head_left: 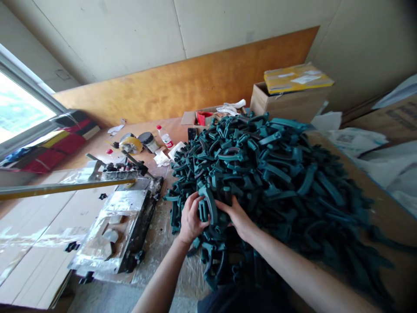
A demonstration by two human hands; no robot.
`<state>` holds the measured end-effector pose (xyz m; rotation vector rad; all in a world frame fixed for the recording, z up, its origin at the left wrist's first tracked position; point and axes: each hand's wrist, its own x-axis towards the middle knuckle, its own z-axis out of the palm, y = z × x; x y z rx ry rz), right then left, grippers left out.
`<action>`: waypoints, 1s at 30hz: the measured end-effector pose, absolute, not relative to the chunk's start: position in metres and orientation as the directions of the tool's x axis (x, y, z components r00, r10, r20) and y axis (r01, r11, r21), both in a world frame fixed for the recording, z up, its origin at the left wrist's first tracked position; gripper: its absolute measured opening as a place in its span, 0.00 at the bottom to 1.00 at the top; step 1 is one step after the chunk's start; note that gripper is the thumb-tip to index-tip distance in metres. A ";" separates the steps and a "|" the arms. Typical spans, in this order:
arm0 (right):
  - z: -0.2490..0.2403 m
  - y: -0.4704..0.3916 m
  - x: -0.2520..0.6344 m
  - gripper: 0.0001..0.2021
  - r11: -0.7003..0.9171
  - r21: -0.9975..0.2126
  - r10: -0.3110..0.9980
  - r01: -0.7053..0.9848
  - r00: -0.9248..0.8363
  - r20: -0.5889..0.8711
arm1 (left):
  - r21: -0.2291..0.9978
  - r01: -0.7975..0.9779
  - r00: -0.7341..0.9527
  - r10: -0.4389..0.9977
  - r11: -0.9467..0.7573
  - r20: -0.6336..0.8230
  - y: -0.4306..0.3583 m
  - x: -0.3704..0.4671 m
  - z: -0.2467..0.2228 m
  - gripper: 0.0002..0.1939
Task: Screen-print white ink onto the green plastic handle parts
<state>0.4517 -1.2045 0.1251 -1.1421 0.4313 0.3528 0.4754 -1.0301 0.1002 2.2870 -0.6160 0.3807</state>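
A large pile of dark green plastic parts (276, 174) covers the right half of the table. At the pile's near left edge, my left hand (193, 219) is wrapped round one curved green part (211, 204), thumb below and fingers above. My right hand (239, 217) is just to the right of that part, with its thumb and fingers closed round something dark among the pieces. What it grips is too hidden to make out.
Left of the pile stands a metal fixture (110, 234) with black knobs and a long bar (65, 188) across it. Behind are a red-capped bottle (165, 137), a dark jar (148, 141), tape rolls (130, 144) and a cardboard box (283, 104).
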 end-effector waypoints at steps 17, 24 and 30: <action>0.147 -1.197 0.513 0.19 0.130 -0.780 0.300 -0.613 0.774 -0.558 | 0.680 0.090 0.994 0.102 -0.728 -0.022 -0.980 0.540 0.083 0.24; 0.156 -1.250 0.440 0.31 0.020 -0.893 0.279 -0.450 0.860 -0.427 | 0.659 -0.059 0.947 0.167 -0.750 0.275 -0.975 0.419 0.075 0.32; 0.078 -1.325 0.311 0.28 -0.687 -0.691 0.124 -0.222 0.902 -0.414 | 0.616 -0.013 0.999 0.015 -0.788 0.041 -0.987 0.296 -0.003 0.42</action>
